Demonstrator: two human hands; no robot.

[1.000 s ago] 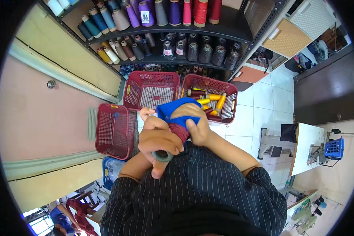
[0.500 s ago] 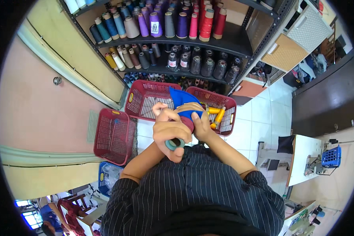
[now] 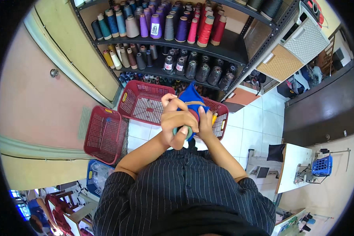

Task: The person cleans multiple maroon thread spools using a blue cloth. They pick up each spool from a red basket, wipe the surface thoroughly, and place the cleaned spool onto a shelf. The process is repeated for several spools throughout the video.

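Head view: left hand (image 3: 176, 121) grips cone (image 3: 194, 114), right hand (image 3: 204, 121) clasps cloth (image 3: 190, 94) against it. Looks midway: cloth on, cone not set down (rest unclear).

The left forearm (image 3: 141, 154) points toward two o'clock, and its left hand (image 3: 176, 120) has the fingers (image 3: 179, 117) curled into a grip; the right forearm (image 3: 224, 158) points toward eleven o'clock, the right hand (image 3: 204, 122) closed, its thumb (image 3: 201, 115) stretched toward twelve.

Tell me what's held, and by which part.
A red thread cone: left hand around its greenish-rimmed end, right hand holding blue cloth toward the other.
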